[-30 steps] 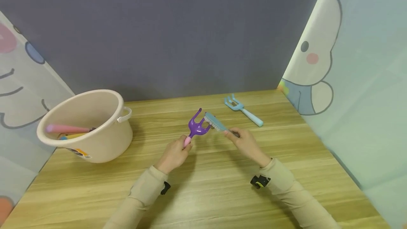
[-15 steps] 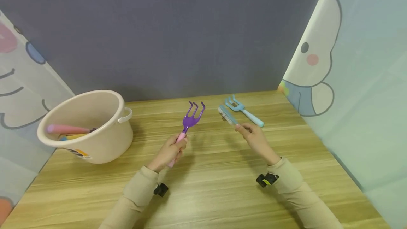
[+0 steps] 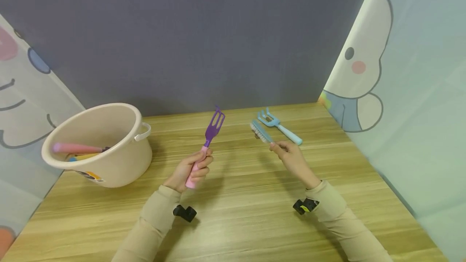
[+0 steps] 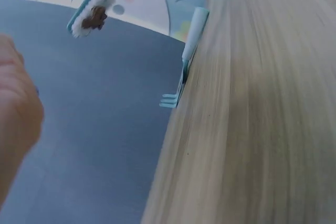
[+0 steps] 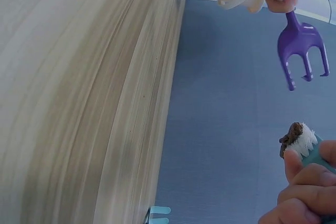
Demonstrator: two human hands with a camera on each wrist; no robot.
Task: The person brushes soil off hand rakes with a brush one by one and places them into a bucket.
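My left hand [image 3: 193, 170] grips the pink handle of a purple three-pronged hand rake [image 3: 213, 126], its prongs pointing up and away. To the right, my right hand [image 3: 291, 159] holds a blue-green scrub brush [image 3: 261, 131] by its handle, white bristles facing left. A brown clump [image 4: 95, 18] clings to the bristles, plain in both wrist views. Behind the brush, a light blue hand rake [image 3: 279, 125] lies on the table. In the right wrist view, the purple rake's prongs stand apart from the brush's bristles.
A cream bucket [image 3: 120, 173] with a side handle stands at the left, holding a pink-handled tool [image 3: 78, 148] and a yellow and blue item [image 3: 84, 157]. A dark grey panel [image 3: 204, 43] rises behind the wooden table [image 3: 247, 221], with cartoon-printed sheets [image 3: 411, 92] at both sides.
The purple rake was beside the brush; my left hand has drawn it left and turned it over and then edge-on. My right hand has moved the brush slightly right, then stayed still.
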